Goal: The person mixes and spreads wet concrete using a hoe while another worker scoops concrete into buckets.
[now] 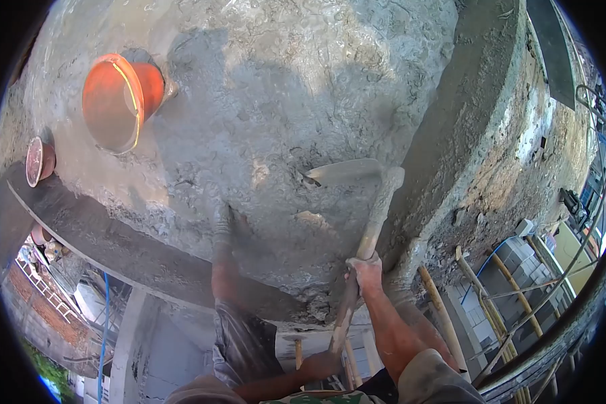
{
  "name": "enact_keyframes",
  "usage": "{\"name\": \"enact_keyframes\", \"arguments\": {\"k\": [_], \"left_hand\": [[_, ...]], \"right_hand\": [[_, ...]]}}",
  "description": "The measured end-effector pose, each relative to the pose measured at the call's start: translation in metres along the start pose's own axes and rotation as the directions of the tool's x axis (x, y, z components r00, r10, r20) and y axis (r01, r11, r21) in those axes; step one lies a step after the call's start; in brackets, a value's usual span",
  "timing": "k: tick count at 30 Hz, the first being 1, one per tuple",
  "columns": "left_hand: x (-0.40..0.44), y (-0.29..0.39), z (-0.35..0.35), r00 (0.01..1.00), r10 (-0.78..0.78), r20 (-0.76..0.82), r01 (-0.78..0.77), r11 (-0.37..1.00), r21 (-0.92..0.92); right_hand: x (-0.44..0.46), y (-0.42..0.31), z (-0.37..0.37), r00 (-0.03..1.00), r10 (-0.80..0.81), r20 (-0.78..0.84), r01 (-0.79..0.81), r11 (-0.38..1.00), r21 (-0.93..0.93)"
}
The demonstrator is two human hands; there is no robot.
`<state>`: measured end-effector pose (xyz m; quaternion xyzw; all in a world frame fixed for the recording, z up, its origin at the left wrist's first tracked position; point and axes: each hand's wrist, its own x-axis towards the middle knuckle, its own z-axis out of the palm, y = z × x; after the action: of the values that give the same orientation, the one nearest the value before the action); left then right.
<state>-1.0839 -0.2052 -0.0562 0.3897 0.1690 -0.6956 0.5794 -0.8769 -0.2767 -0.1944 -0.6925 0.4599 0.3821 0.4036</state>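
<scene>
A hoe (377, 221) with a long, mortar-smeared handle slants up from my body. Its flat metal blade (347, 171) points left, at the surface of the wet grey concrete (269, 114). Partway up the handle, my right hand (365, 275) is closed around it. My left hand (320, 365) grips the same handle lower down, close to my body; its fingers are partly hidden. One of my legs (225, 262) stands with its foot sunk in the concrete, left of the hoe.
An orange bucket (153, 84) lies tipped on the concrete at upper left, with a smaller reddish bucket (40, 161) at the far left. A raised concrete edge (461, 114) runs along the right. Bamboo poles (444, 313) and a drop lie beyond the slab's near edge.
</scene>
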Motion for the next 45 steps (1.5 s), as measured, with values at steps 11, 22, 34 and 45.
{"name": "enact_keyframes", "arguments": {"k": [11,22,34,45], "left_hand": [[0.067,0.169,-0.183,0.878,0.423,-0.225,-0.475,0.706,-0.525],[-0.039,0.075,-0.126,0.97,0.194,-0.145,-0.243,0.801,-0.548],[-0.121,-0.031,-0.082,1.0,0.005,-0.018,-0.018,0.377,-0.926],[-0.198,-0.01,-0.13,0.973,0.228,-0.038,-0.136,0.428,-0.894]], "right_hand": [[0.172,-0.315,0.069,0.919,-0.362,0.155,0.39,0.892,-0.227],[0.114,-0.176,0.074,0.985,-0.005,0.175,0.001,1.0,0.024],[0.094,0.047,0.169,0.963,0.159,0.217,-0.047,0.893,-0.448],[0.096,0.079,0.156,0.874,0.337,0.349,-0.335,0.94,-0.068]]}}
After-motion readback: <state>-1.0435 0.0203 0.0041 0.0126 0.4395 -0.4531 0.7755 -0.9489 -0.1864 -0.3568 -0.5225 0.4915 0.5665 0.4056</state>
